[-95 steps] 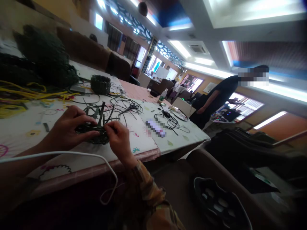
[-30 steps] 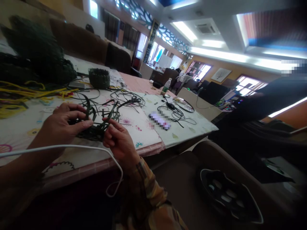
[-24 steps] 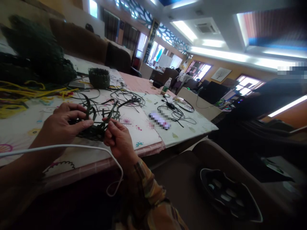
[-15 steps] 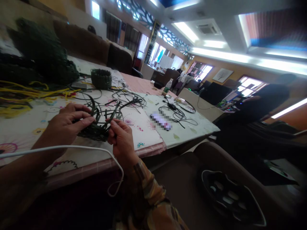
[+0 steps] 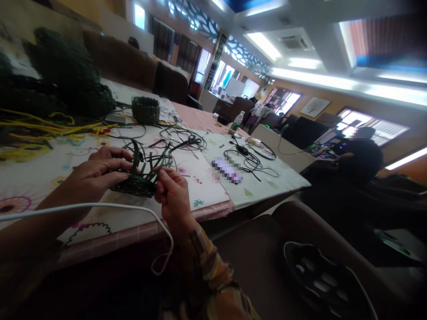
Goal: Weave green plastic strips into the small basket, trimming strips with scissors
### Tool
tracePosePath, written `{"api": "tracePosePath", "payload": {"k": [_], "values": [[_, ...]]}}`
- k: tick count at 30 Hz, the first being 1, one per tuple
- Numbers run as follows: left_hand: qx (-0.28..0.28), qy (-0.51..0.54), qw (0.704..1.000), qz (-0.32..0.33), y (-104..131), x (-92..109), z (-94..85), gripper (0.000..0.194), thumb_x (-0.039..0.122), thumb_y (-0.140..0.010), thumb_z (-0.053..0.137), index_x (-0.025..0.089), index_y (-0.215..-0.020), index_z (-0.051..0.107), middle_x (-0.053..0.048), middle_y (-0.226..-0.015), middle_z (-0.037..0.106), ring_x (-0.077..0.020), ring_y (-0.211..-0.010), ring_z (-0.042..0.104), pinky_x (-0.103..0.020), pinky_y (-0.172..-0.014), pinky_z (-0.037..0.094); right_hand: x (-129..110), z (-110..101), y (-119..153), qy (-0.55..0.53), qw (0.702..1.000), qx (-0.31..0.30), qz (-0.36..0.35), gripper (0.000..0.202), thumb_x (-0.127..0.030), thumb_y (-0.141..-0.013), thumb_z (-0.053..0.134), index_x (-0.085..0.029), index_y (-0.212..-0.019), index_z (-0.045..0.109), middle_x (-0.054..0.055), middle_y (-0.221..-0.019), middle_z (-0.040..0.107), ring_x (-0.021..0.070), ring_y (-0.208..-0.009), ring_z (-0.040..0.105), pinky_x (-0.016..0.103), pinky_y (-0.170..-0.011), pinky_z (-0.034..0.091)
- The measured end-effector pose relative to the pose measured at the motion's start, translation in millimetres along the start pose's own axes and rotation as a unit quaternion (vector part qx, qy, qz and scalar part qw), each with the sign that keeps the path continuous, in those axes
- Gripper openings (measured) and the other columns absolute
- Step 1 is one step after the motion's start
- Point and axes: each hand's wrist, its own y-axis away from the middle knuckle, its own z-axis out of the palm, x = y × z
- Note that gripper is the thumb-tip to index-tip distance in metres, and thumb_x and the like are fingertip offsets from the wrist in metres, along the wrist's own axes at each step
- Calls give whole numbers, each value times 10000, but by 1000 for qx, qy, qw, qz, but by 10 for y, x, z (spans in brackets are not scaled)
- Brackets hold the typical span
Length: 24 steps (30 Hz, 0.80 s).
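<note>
A small dark green woven basket (image 5: 135, 186) with loose strips standing up from its rim is between my hands, above the table's near edge. My left hand (image 5: 103, 171) grips its left side, thumb in front and fingers over the strips. The fingers of my right hand (image 5: 173, 189) are pinched at the basket's right side on a green strip (image 5: 162, 161). Behind it lie more loose dark strips (image 5: 187, 141). A finished-looking round green basket (image 5: 146, 110) stands farther back on the table.
Yellow strips (image 5: 33, 129) and a dark green heap (image 5: 66, 75) lie at the left. A phone (image 5: 227, 170), black cable (image 5: 245, 151) and bottle (image 5: 236, 123) are on the table's right part. A white cable (image 5: 100, 205) crosses before my forearms. A person (image 5: 360, 155) is at the right.
The view has shifted slightly, so the table things appear a little farther right. My left fingers have closed in slightly over the strips. The person at the right has leaned lower toward the desk.
</note>
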Motion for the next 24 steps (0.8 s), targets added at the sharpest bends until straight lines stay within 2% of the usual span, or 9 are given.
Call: {"api": "tracePosePath", "payload": {"k": [6, 14, 21, 24], "values": [[-14, -31, 999, 9, -4, -4, -7, 352, 496, -724, 522, 233, -818, 736, -70, -1188, 602, -317, -1198, 533, -555, -1175, 346, 1, -17, -17, 6, 1000, 0, 5, 128, -298, -817, 685, -180, -867, 684, -109, -438, 411, 42, -370, 230, 220, -388, 112], [-18, -45, 999, 17, 5, 1, -25, 357, 518, -717, 531, 251, -815, 746, -81, -1190, 620, -332, -1209, 539, -545, -1150, 367, 0, -24, -3, 11, 1000, -3, 3, 127, -311, -842, 693, -188, -868, 684, -107, -453, 412, 41, -377, 228, 232, -400, 108], [-14, -37, 999, -7, 32, -18, -8, 371, 555, -738, 568, 240, -837, 737, -73, -1233, 585, -331, -1251, 513, -512, -1113, 423, 9, -22, -2, 7, 1000, -5, -5, 139, -319, -835, 700, -186, -871, 686, -108, -450, 409, 42, -381, 226, 225, -395, 107], [-14, -47, 999, 10, 32, -38, -11, 400, 573, -753, 552, 237, -851, 745, -78, -1217, 590, -329, -1231, 526, -520, -1108, 417, 31, -33, -8, 0, 1000, -12, -14, 147, -319, -821, 704, -183, -875, 688, -105, -447, 418, 44, -378, 228, 223, -387, 108]]}}
